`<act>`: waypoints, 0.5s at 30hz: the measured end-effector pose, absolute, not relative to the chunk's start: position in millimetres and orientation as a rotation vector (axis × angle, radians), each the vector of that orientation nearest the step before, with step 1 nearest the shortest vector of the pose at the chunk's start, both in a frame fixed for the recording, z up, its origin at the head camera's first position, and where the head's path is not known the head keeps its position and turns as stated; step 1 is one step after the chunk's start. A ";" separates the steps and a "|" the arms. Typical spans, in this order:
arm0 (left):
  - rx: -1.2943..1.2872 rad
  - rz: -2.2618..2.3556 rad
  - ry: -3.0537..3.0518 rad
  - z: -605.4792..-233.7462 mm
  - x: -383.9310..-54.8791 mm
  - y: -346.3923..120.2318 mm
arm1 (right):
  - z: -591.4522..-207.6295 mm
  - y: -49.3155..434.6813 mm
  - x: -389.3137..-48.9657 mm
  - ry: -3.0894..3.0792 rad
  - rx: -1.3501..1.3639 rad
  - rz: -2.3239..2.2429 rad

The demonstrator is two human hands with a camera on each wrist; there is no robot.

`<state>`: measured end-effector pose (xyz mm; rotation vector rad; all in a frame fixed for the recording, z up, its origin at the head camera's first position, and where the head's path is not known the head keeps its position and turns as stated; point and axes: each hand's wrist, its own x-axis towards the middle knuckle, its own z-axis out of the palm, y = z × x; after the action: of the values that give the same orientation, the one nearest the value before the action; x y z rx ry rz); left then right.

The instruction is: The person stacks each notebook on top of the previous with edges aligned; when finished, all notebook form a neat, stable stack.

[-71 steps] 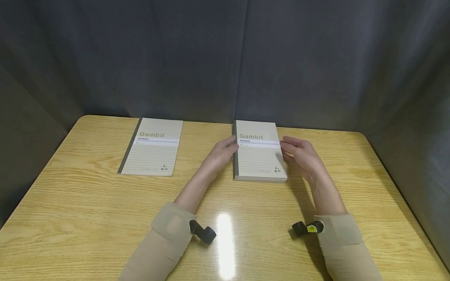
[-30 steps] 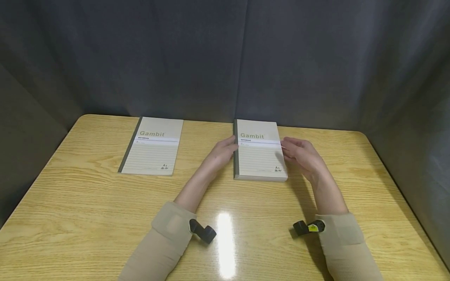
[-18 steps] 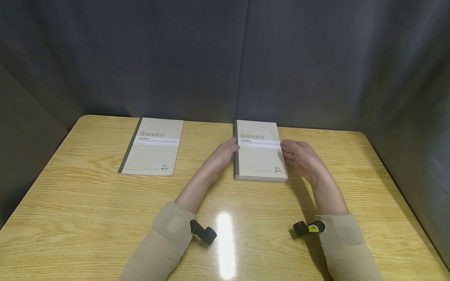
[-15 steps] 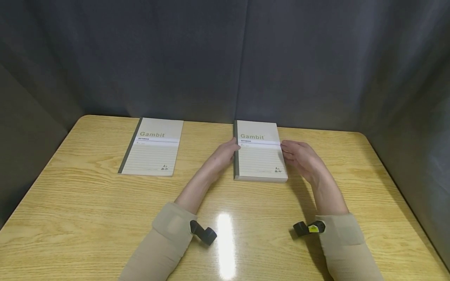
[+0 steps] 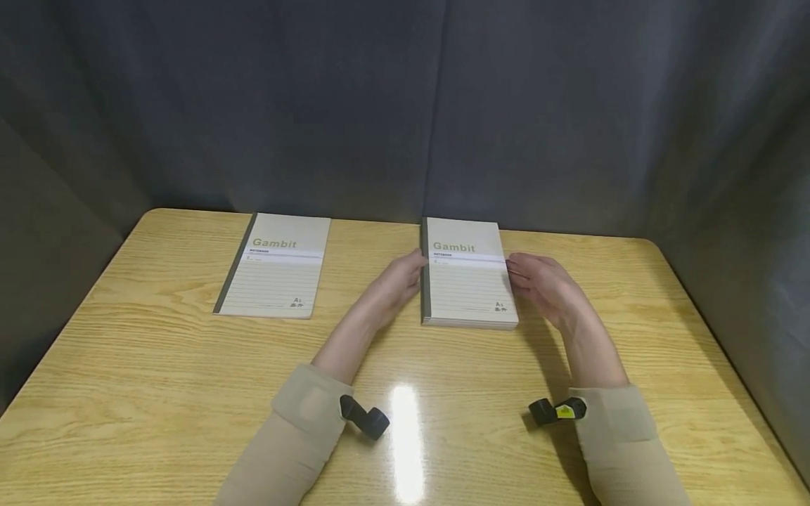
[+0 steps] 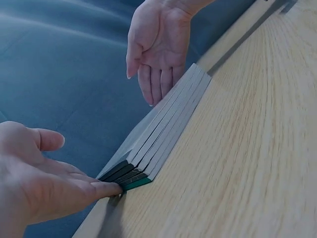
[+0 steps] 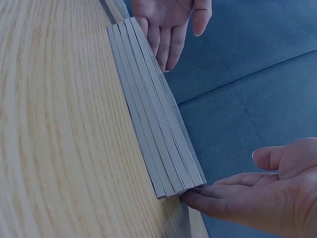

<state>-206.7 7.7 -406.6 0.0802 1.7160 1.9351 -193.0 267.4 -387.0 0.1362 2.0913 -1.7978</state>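
A stack of several notebooks with pale covers marked "Gambit" and dark spines lies on the table, right of its middle. My left hand is at the spine side, its straight fingers touching the stack's edge in the left wrist view. On the opposite side my right hand has extended fingers against the page edges. Both thumbs stand away from the covers. The left wrist view shows a green strip on the lowest spine. Another notebook lies flat at the left, apart from both hands.
The wooden table has rounded far corners and carries a bright light reflection in front of the stack. A dark grey curtain hangs right behind its far edge and along the sides. A small black camera sits on each wrist.
My left thumb has come off the top cover's spine edge, and that hand has drawn slightly to the left. The right fingers have straightened against the side of the stack. Both notebook positions look almost the same.
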 end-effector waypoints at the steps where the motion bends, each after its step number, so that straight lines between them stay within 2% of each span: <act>1: 0.083 1.931 1.714 -407.0 -206.8 8.0 | -387.2 267.5 -192.9 2.092 0.139 -1.796; 15: 0.083 1.923 1.702 -406.5 -204.1 9.1 | -388.1 267.2 -192.6 2.086 0.135 -1.808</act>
<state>-204.1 9.1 -406.5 0.0826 1.7024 1.9226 -192.6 267.2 -388.1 0.1345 2.0858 -1.8076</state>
